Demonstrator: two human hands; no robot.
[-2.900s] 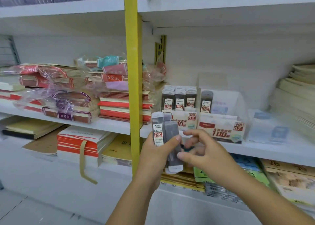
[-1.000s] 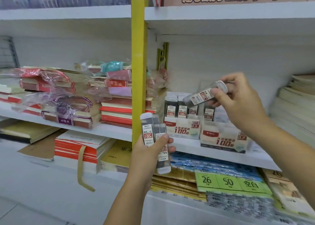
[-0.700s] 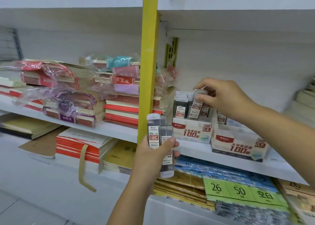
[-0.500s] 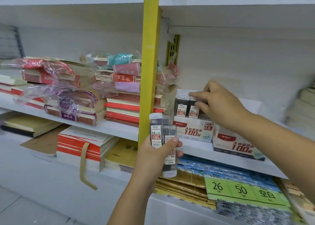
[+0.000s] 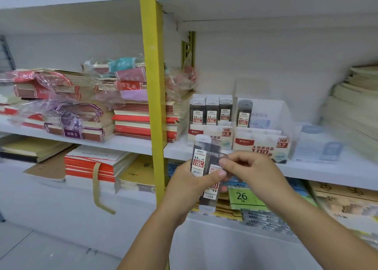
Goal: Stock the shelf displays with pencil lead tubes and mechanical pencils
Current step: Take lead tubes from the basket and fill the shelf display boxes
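My left hand (image 5: 188,190) grips a small bunch of clear pencil lead tubes (image 5: 199,157) with red and white labels, in front of the shelf edge. My right hand (image 5: 251,169) pinches one tube of that bunch at its right side. On the middle shelf stands the HB 0.5 display box (image 5: 210,133) with three rows of upright tubes (image 5: 211,111). Beside it on the right, the HB 0.7 display box (image 5: 261,145) holds one visible tube (image 5: 244,113).
A yellow upright post (image 5: 152,85) splits the shelving just left of my hands. Wrapped notebook stacks (image 5: 98,106) fill the left shelf. Paper stacks (image 5: 356,106) sit at far right, a clear empty holder (image 5: 319,145) beside them. Green price cards (image 5: 243,197) lie below.
My right hand set a tube into the 0.5 box, then came back down to the bunch in my left hand and now pinches another tube.
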